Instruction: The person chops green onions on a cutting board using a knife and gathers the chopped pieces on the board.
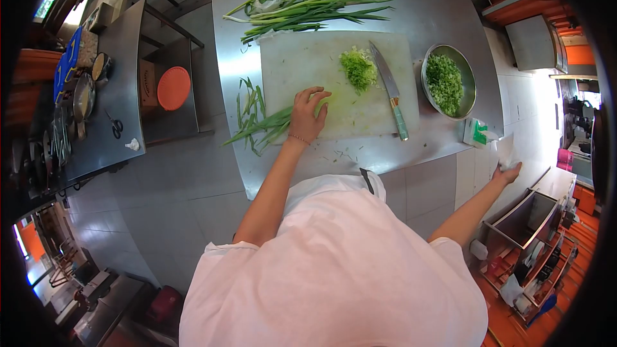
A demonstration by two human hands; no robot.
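My left hand [309, 114] hovers over or rests on the lower left of the white cutting board [283, 58], fingers loosely curved and thumb apart. Beside its wrist lie spring onion leaves [273, 124]; whether the palm touches them is hidden. A mound of chopped spring onion [358, 69] sits on the board, with a green-handled knife [387, 77] just right of it. Off the table's right edge, my right hand [509, 172] grips a white tissue [506, 152]. Close by, a green and white tissue pack [477, 133] lies at the table corner, a tissue poking out.
Whole spring onions [308, 9] lie behind the board. A steel bowl [471, 83] of chopped greens stands on the right of the steel table [234, 0]. At left, a side counter [122, 58] carries scissors [114, 124] and pans; a red round lid or basin [173, 88] sits lower.
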